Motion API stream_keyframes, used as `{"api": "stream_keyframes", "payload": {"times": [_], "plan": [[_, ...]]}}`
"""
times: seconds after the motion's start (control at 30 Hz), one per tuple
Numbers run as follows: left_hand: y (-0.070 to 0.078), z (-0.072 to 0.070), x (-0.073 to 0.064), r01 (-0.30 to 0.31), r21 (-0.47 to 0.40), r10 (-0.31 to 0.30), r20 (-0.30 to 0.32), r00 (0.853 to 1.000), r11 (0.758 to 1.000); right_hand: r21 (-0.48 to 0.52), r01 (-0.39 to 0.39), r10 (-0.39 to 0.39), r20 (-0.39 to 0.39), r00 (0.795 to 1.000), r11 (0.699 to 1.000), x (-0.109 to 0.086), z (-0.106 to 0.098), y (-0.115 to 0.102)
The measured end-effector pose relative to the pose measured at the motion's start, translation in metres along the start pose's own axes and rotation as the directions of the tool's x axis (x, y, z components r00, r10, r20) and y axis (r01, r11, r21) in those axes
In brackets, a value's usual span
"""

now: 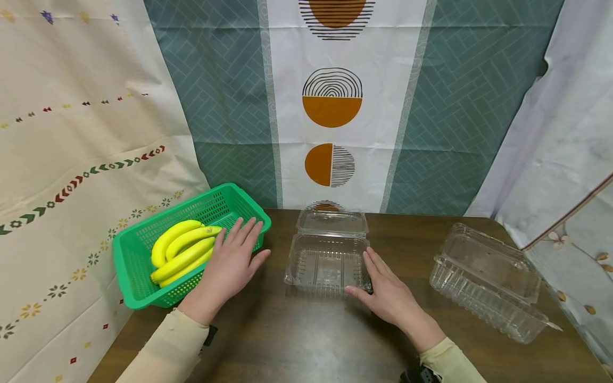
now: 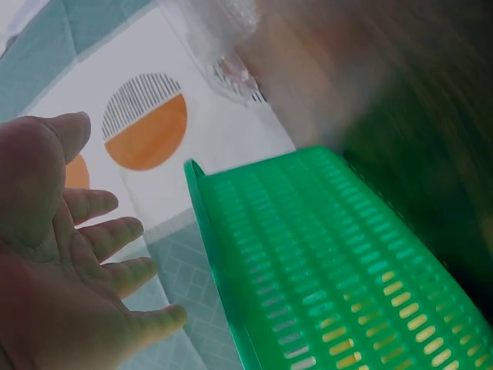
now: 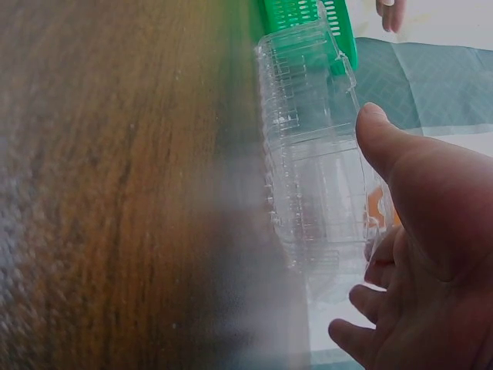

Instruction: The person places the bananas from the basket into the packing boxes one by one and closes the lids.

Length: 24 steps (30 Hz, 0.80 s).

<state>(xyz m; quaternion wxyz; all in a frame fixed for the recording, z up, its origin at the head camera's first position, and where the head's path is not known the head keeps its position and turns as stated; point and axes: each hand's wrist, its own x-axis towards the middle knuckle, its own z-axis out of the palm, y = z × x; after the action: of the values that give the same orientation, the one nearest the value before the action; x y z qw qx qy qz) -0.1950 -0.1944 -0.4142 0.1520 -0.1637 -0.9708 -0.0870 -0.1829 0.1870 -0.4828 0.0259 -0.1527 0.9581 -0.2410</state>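
A green plastic basket [image 1: 139, 290] stands at the left with several yellow bananas [image 1: 184, 255] in it. My left hand [image 1: 234, 263] is over the basket's right side, fingers spread and holding nothing; in the left wrist view its palm faces the basket wall [image 2: 308, 231]. A clear plastic clamshell container [image 1: 330, 260] sits in the middle of the table with its lid [image 1: 332, 222] raised at the back. My right hand [image 1: 390, 290] rests at the container's right edge, fingers fairly straight. In the right wrist view the thumb [image 3: 377, 127] lies near the container's rim.
Another clear clamshell container [image 1: 488, 287], or a stack of them, lies at the right with its lid up. All stand on a dark brown wooden table [image 1: 287, 340]. Patterned cloths [image 1: 230, 106] hang behind and at both sides.
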Motion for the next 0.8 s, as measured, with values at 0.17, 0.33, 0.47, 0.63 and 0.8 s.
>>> {"api": "stream_keyframes", "payload": {"times": [0.17, 0.33, 0.47, 0.63, 0.8], "plan": [[-0.009, -0.004, -0.001, 0.02, -0.002, -0.02, 0.003, 1.0, 1.0, -0.001, -0.004, 0.004, 0.0, 1.0, 1.0, 0.0, -0.001, -0.001], [-0.017, -0.006, -0.002, 0.031, 0.01, -0.031, 0.008, 0.999, 0.999, 0.001, -0.007, 0.007, 0.0, 1.0, 1.0, 0.0, -0.001, -0.001], [-0.024, -0.006, -0.003, 0.033, 0.019, -0.033, -0.002, 0.999, 0.999, 0.001, -0.006, 0.006, -0.004, 1.0, 1.0, 0.0, 0.0, 0.0], [-0.033, -0.008, -0.005, 0.042, 0.015, -0.041, -0.015, 0.999, 0.999, -0.001, -0.002, 0.002, -0.005, 1.0, 1.0, 0.0, 0.0, 0.0], [-0.041, -0.011, -0.008, 0.057, 0.019, -0.057, -0.017, 0.998, 0.998, 0.005, -0.003, 0.004, -0.005, 1.0, 1.0, 0.0, 0.001, 0.0]]}}
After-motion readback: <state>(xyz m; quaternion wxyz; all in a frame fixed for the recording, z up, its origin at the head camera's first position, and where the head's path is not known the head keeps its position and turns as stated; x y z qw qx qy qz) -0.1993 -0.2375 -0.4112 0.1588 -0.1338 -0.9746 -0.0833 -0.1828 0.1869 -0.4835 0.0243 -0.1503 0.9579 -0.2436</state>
